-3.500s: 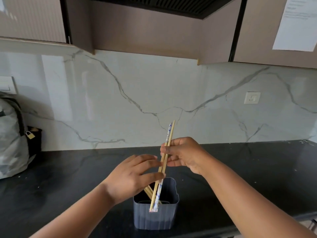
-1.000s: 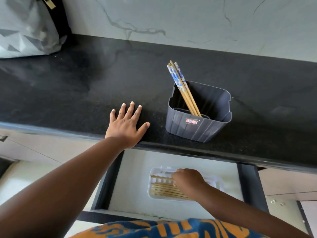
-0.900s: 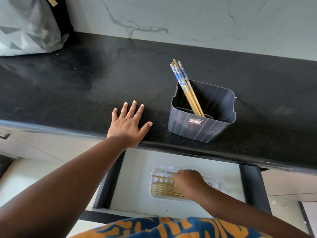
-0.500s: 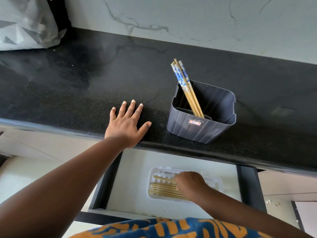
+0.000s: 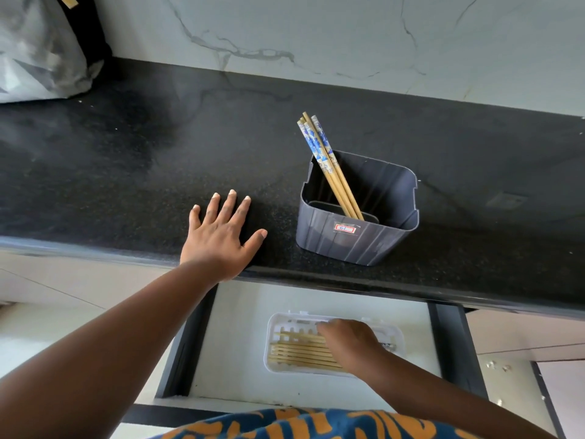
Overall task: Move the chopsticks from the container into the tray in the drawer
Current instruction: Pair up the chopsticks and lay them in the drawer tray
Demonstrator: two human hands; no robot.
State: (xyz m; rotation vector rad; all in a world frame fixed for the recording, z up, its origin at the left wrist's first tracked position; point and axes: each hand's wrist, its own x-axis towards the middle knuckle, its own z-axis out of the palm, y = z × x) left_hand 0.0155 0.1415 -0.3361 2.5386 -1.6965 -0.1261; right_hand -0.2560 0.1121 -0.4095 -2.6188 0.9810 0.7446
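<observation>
A dark grey plastic container [image 5: 354, 242] stands on the black counter near its front edge. Three wooden chopsticks with blue-patterned tops [image 5: 319, 153] lean out of it to the left. Below the counter, a drawer [image 5: 234, 312] is pulled out with a white slotted tray [image 5: 272, 327] inside. Several chopsticks [image 5: 297, 353] lie side by side in the tray. My right hand [image 5: 348, 343] lies palm down over their right ends, fingers stretched out. My left hand [image 5: 221, 239] rests flat on the counter left of the container, fingers spread, holding nothing.
A grey bag [image 5: 38, 52] sits at the counter's back left against the marble wall. The black counter [image 5: 126, 169] runs the full width of the view. Dark drawer rails frame both sides of the drawer. My patterned shirt fills the bottom edge.
3.5 s ago both hands were at the container with chopsticks in the right hand. Over the last second my right hand stays in the tray and its fingers flatten out; the left hand stays put.
</observation>
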